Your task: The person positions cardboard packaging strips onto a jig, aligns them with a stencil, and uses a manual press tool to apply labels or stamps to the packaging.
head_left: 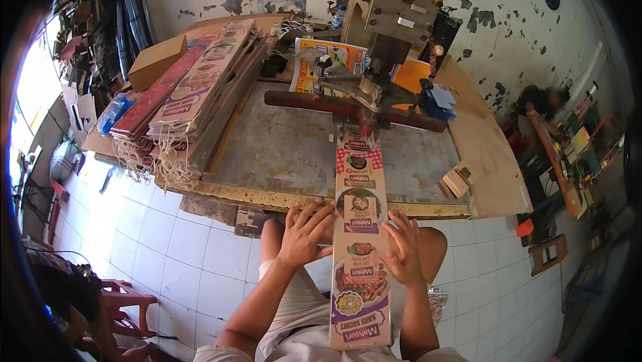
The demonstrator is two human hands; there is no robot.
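Over the lap, a long printed cardboard strip point(359, 255) runs lengthwise away from the person, near end above the knees, far end tucked under the press on the table. Left hand point(305, 233) lies on the strip's left edge, fingers spread flat, palm down, pressing rather than pinching. Right hand point(403, 248) sits on the right edge, fingers splayed and slightly curled over the side; thumb placement cannot be made out. Both hands flank the same stretch of strip, near the table's front lip. Just ahead of the hands, the worn wooden table point(281, 155) with a grey, scuffed top; the strip crosses its front edge and lies flat along the middle. Farther along the strip, a dark red bar point(301, 100) lies crosswise, with a metal press mechanism point(374, 84) set over the strip's far end. Left of the hands and beyond, a stack of similar printed strips point(194, 94) with string loops hanging off the table edge; a brown cardboard box point(157, 60) behind it. Right of the hands, small wooden blocks point(457, 180) near the table's corner. Behind everything, a peeling white wall point(495, 21).
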